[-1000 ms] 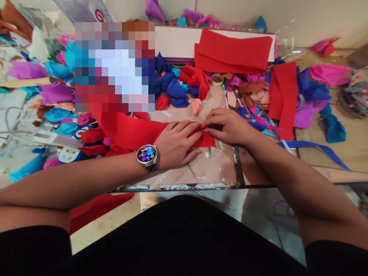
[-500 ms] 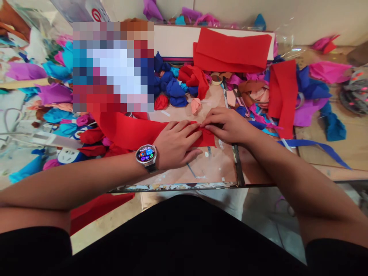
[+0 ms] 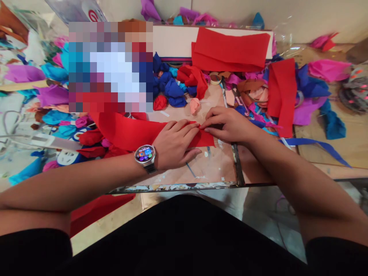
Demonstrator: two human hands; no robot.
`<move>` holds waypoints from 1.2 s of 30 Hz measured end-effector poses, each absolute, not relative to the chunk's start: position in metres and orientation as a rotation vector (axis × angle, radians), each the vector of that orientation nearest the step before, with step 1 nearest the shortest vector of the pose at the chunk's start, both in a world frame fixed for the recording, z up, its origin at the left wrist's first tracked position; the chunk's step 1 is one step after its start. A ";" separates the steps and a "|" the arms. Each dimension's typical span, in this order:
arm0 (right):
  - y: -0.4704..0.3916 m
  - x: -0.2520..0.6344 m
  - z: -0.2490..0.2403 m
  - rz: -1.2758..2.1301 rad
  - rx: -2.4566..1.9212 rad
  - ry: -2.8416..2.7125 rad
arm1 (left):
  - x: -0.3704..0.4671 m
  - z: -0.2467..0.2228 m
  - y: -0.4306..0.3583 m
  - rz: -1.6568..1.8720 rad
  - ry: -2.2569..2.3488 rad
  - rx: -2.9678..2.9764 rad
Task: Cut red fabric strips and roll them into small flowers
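A long strip of red crepe paper (image 3: pixel 135 132) lies across the worktable, its left part curving up toward the back. My left hand (image 3: pixel 176 145) rests flat on it near the right end, fingers stretched out and thumb apart. Thumb and fingertips of my right hand (image 3: pixel 227 124) are pinched together at the strip's upper edge, just beside the left fingertips. What exactly sits between those fingertips is partly hidden. Behind the hands are a small peach paper ball (image 3: pixel 194 105) and a red paper ball (image 3: pixel 160 102).
Folded red crepe paper (image 3: pixel 232 50) leans on a white box (image 3: pixel 169 40) at the back. Another red piece (image 3: pixel 281 97) lies to the right, near a blue strip (image 3: pixel 322 147). Blue paper bundles (image 3: pixel 174 92) and a tape roll (image 3: pixel 215 78) stand behind. A power strip (image 3: pixel 54 142) is on the left.
Both hands keep almost the same place on the red strip. The whole view has shifted very slightly.
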State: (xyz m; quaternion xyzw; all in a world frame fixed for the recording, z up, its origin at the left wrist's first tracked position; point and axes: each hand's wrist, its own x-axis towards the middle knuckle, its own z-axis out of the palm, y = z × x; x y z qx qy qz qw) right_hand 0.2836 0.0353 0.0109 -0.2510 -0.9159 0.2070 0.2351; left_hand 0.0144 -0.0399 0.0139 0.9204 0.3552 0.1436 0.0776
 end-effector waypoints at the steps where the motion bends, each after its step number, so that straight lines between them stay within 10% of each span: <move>1: 0.035 0.284 0.011 0.565 -0.682 -2.520 | 0.014 0.013 -0.040 0.445 1.075 2.749; 36: 0.031 0.285 0.034 0.723 -0.526 -2.510 | 0.014 0.011 -0.038 0.403 1.107 2.766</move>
